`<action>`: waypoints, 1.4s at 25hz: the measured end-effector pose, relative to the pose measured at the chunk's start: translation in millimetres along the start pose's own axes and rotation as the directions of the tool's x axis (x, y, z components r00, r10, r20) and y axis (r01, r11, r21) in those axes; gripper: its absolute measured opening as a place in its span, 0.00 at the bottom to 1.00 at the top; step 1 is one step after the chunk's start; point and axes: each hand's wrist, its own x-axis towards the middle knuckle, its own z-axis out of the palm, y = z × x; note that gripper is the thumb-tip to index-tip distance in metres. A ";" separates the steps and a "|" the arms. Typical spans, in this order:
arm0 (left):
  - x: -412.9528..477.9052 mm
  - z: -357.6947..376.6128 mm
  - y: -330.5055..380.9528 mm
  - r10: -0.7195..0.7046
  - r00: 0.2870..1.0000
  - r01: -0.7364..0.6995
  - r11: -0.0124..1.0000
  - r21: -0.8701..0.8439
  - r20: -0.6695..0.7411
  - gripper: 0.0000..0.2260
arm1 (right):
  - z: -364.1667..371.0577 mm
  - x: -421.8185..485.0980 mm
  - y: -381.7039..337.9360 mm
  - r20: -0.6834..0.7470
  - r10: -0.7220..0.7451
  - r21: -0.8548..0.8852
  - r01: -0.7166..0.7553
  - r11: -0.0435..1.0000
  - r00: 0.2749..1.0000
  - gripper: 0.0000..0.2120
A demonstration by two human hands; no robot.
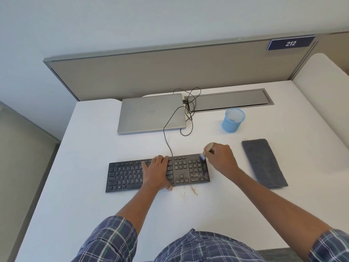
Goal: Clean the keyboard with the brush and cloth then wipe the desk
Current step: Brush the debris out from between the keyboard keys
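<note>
We see a black keyboard (124, 176) lying across the middle of the white tabletop (90, 214), its long side parallel to the front edge. The left hand (156, 173) lies flat on the keys right of centre. Its fingers are straight and a little spread and reach the back row, and the thumb rests at the keyboard's front edge. It presses down and grasps nothing. The right hand (221, 159) is just beyond the keyboard's right end, its fingers curled round the pale wooden handle of a small brush (208, 147). The blue bristles point down to the back right corner of the keyboard, at the top of the number pad, though this part is slightly blurred. We notice pale dust on the lower number-pad keys. Brownish crumbs (194, 190) lie on the tabletop just in front of that end of the keyboard. A folded grey cloth (264, 163) lies flat toward the right edge, well apart from both hands. A closed silver laptop (151, 112) sits along the back edge, and a thin black cable (166, 135) loops from it to the keyboard. Beside the laptop is a grey cable hatch (228, 100), with a light blue mesh cup (233, 121) standing upright just in front of it. Plaid sleeves (113, 239) show near the front edge.
</note>
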 end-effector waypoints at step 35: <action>-0.8 -2.6 1.0 -0.002 1.000 0.002 1.000 0.017 0.004 0.60 | 24.7 -76.6 56.3 0.050 0.009 0.018 -0.009 1.000 0.999 0.07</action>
